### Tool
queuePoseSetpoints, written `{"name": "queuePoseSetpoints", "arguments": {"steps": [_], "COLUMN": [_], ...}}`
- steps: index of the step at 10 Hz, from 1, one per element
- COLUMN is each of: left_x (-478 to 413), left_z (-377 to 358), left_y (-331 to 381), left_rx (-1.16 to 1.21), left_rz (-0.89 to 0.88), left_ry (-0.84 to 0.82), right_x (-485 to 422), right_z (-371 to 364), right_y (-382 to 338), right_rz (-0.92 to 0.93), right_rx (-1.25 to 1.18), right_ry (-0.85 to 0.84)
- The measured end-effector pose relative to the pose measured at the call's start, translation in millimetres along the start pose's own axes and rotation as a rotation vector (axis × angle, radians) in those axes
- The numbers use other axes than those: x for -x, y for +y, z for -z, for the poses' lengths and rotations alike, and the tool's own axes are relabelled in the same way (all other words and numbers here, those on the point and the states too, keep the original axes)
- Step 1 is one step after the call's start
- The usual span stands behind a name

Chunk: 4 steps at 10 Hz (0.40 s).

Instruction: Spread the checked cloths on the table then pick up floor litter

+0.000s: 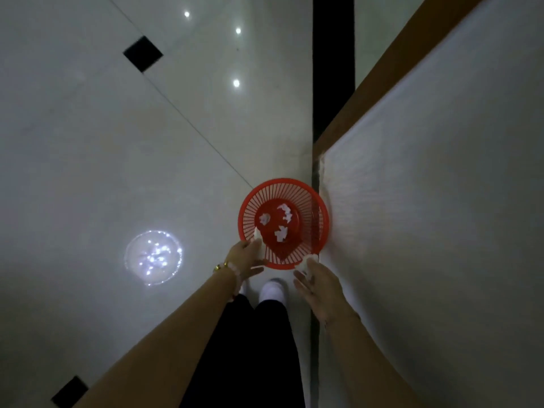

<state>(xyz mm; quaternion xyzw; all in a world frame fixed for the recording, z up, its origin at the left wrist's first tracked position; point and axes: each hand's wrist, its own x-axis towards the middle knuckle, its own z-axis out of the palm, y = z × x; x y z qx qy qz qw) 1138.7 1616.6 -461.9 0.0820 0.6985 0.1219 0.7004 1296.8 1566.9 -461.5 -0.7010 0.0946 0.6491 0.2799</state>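
Observation:
A red slatted plastic basket (306, 231) stands on the floor right in front of my feet. Three scraps of white paper litter (281, 233) lie on its solid red bottom. My left hand (245, 259) is at the basket's near left rim and pinches a white paper scrap (256, 237) that reaches over the rim. At the near right rim, my right hand (319, 287) holds a crumpled white paper wad (307, 264) at its fingertips. No checked cloth is in view.
The glossy pale floor tiles (117, 142) have small black square insets and a black strip (332, 69) running away ahead. A large white surface with a brown edge (441, 172) rises on the right, touching the basket. Ceiling lights reflect on the floor at left.

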Motion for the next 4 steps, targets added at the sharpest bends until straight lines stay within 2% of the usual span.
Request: {"name": "queuePoseSetpoints", "arguments": {"steps": [2, 4], "left_x": [-1.4, 82.4], "left_z": [18.7, 54.9], "left_y": [-10.1, -7.3], "left_rx": [-0.061, -0.161], "left_rz": [0.052, -0.087], "left_ry": [0.010, 0.111], "right_x": [0.7, 93.5], "right_z": [7.4, 22.4], "right_y": [15.2, 5.5], "right_rz": [-0.042, -0.055], "right_rx": [0.108, 0.136], "right_ry": [0.074, 0.170]}}
